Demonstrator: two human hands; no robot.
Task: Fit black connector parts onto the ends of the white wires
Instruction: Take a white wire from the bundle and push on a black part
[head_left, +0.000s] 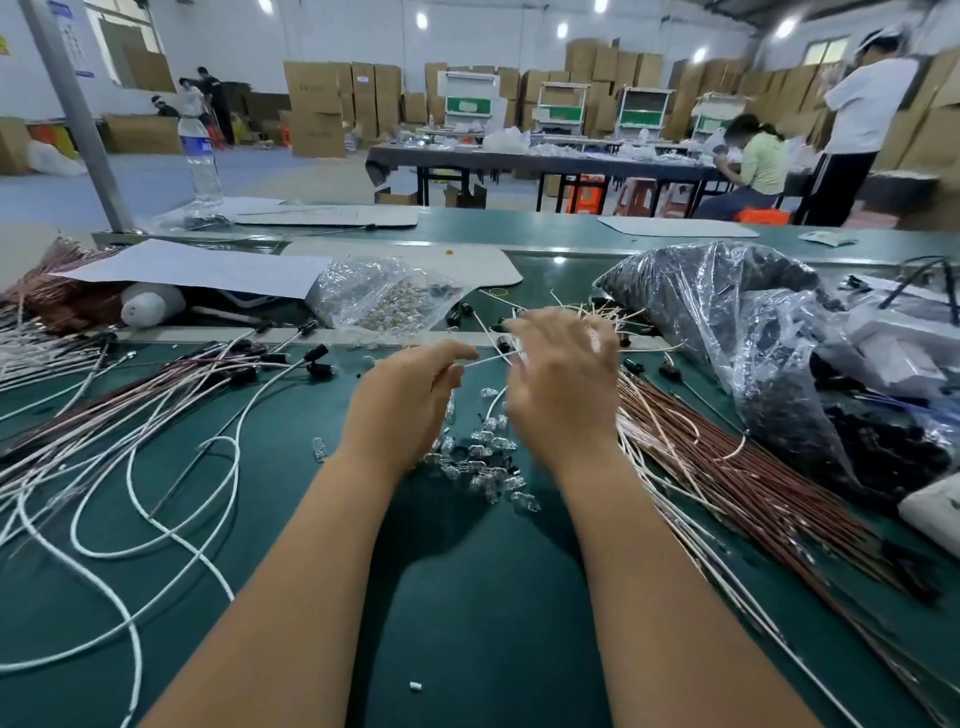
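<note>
Green matting (457, 613) covers the bench where we work, and beyond its far edge a second green strip (545, 234) runs across, carrying flat white sheets. Our left hand (402, 397) pinches a thin white wire (485, 359) between thumb and curled fingers, just above the mat. Our right hand (558, 384) is blurred beside it, fingers loosely spread at the wire's far end; we cannot tell whether it holds anything.

Under both hands lies a scatter of small clear glass bulbs (480, 457). Left of us, white wires with black connectors (316, 354) already on their ends loop across the mat. At right, a sheaf of reddish and white wires (727, 467) lies fanned, and behind it a clear plastic bag of black connector parts (691, 291) slumps open. A smaller bag of clear pieces (384, 299) sits at centre back, near a water bottle (200, 161) beside a grey post (78, 114).

Across the blue-grey floor, stacked cardboard boxes (317, 109) line the white wall, and other workers stand or sit at a long dark table (519, 158).
</note>
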